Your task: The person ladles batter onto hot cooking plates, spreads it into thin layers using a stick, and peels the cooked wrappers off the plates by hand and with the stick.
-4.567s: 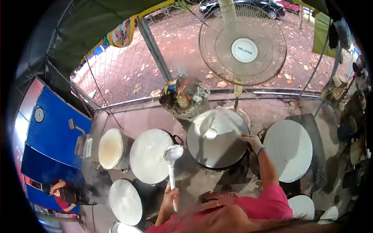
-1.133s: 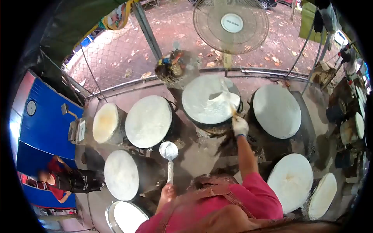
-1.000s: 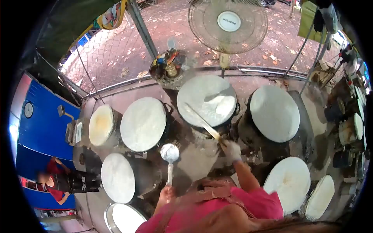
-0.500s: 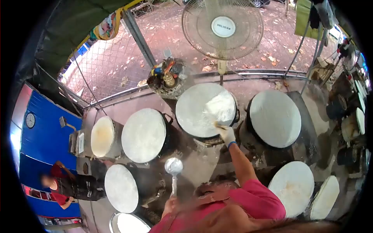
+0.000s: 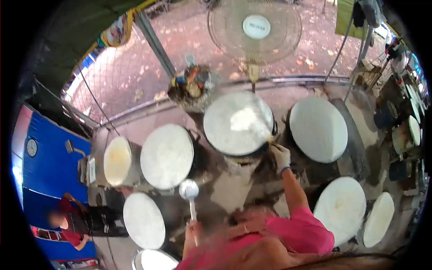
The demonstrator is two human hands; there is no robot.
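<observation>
A ladle (image 5: 189,191) with a pale, long handle is in my left hand (image 5: 194,229), its bowl pointing away from me between the round griddles. White batter clings to the bowl. My right hand (image 5: 281,155), in a pale glove with a blue band at the wrist, is closed on the handle of a spreader (image 5: 270,139) at the right edge of the centre griddle (image 5: 220,130). The spreader's blade is blurred by motion over the griddle. A thicker white batter patch (image 5: 245,119) lies on the pale layer that covers this griddle.
More white-covered griddles stand left (image 5: 167,156) and right (image 5: 318,129), with others nearer me on both sides. A fan (image 5: 256,27) stands beyond the centre griddle, beside a cluttered drum (image 5: 193,87). A co-worker (image 5: 74,220) is at the far left.
My right hand has moved right along the griddle's near edge with the spreader. The thick batter patch now lies nearer the griddle's middle. The ladle has shifted slightly left in view.
</observation>
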